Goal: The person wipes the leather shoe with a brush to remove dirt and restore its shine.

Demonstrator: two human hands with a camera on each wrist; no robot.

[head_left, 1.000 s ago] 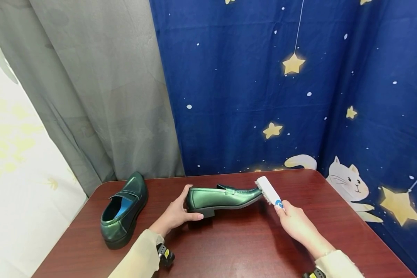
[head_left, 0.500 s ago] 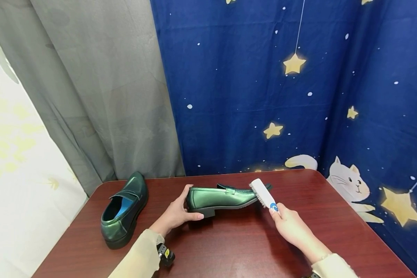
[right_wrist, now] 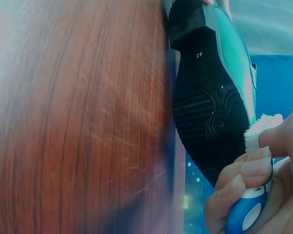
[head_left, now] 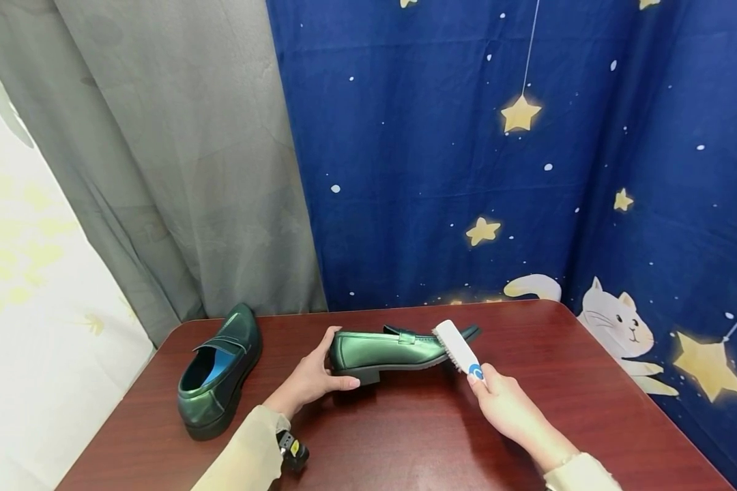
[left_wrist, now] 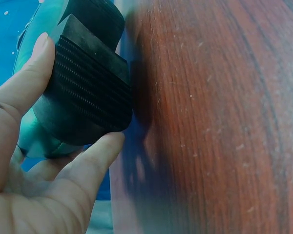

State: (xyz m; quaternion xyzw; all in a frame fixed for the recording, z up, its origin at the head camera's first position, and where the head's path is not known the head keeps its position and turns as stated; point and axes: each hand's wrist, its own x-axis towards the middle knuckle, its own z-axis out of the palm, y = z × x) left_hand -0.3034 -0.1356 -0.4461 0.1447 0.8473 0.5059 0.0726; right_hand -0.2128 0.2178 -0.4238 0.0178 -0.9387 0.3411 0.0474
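Observation:
A shiny green loafer (head_left: pixel 368 349) is held above the table by my left hand (head_left: pixel 310 377), its toe pointing right. That hand grips the heel end, with the thumb on the black block heel (left_wrist: pixel 88 83) in the left wrist view. My right hand (head_left: pixel 506 402) holds a white brush (head_left: pixel 457 346) by its blue-and-white handle (right_wrist: pixel 246 212). The brush's bristles (right_wrist: pixel 259 130) lie against the side of the shoe's front part, just ahead of the strap. In the right wrist view the patterned black sole (right_wrist: pixel 210 107) faces the camera.
A second green loafer (head_left: pixel 221 372) with a blue insole stands on the left of the reddish-brown table (head_left: pixel 399 436). Behind the table hang a grey curtain (head_left: pixel 203 170) and a blue curtain with stars (head_left: pixel 417 170).
My right hand has moved the brush left along the shoe, from the toe tip toward the strap. My left hand and the held loafer have stayed in place.

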